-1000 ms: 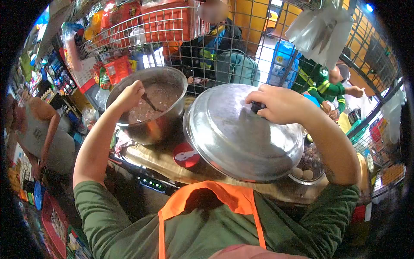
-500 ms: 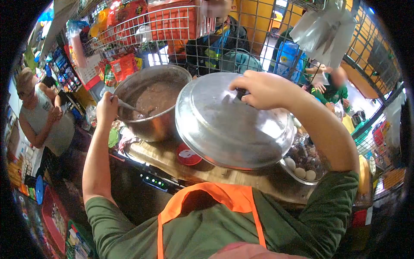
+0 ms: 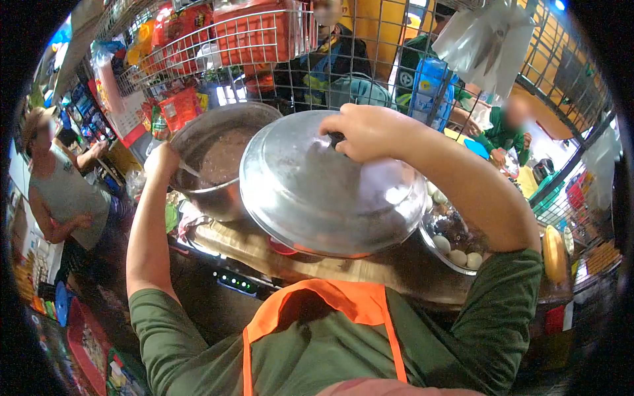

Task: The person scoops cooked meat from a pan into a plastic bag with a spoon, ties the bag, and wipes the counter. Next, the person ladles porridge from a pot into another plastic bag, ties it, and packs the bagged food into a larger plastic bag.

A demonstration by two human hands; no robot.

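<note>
Two hands work over the worktop [image 3: 231, 243]: the right hand [image 3: 363, 135] clasps the knob [image 3: 337, 138] of the metal lid [image 3: 323, 204] in its fingers; the left hand [image 3: 162, 160], blurred, seems curled around a spoon [image 3: 189, 169]. The lid has shifted leftward, hiding more of the pot [image 3: 221, 202], whose mouth remains mostly uncovered.

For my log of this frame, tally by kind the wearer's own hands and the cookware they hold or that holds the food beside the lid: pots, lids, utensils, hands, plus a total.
Pot: 1
Lid: 1
Utensil: 1
Hands, left hand and right hand: 2
Total: 5
</note>
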